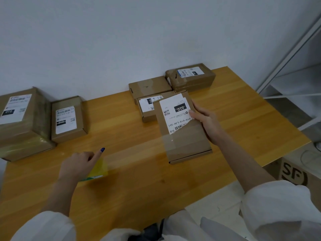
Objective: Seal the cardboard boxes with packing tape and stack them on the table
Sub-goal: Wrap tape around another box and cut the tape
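**Q:** What is the person doing w/ the flat box [184,141]?

**A:** The right hand [206,123] is gripping it by its right edge, w/ the thumb lying across the white label and the fingers wrapping the side. The box is lying mid-table [139,192]. Its far end is overlapping a labelled box [147,110] just behind it.

**Q:** & the tape?

**A:** A clear tape strip [135,153] is running from the flat box's near half out to the left, pulled taut. It is ending at a yellow-green tape roll [99,170], well left of the flat box. The left hand [76,166] is clutching that roll, w/ the fingers curling round it. One finger w/ a blue nail is pointing toward the flat box.

**Q:** Other boxes?

**A:** Behind the flat box, a plain box [149,85] is sitting against the labelled one. Behind & slightly right, a taped box [192,80] w/ a torn end is sitting by the wall. Far left of the flat box, a big box [22,126] & a small box [67,119] are sitting side by side, both carrying white labels. Right of the flat box & below table level, a carton marked SF [295,173] is showing. A white shelf frame [293,54] is rising further right.

**Q:** Clothing?

**A:** White sleeves [278,206] are covering both upper forearms, nearer the camera than the flat box.
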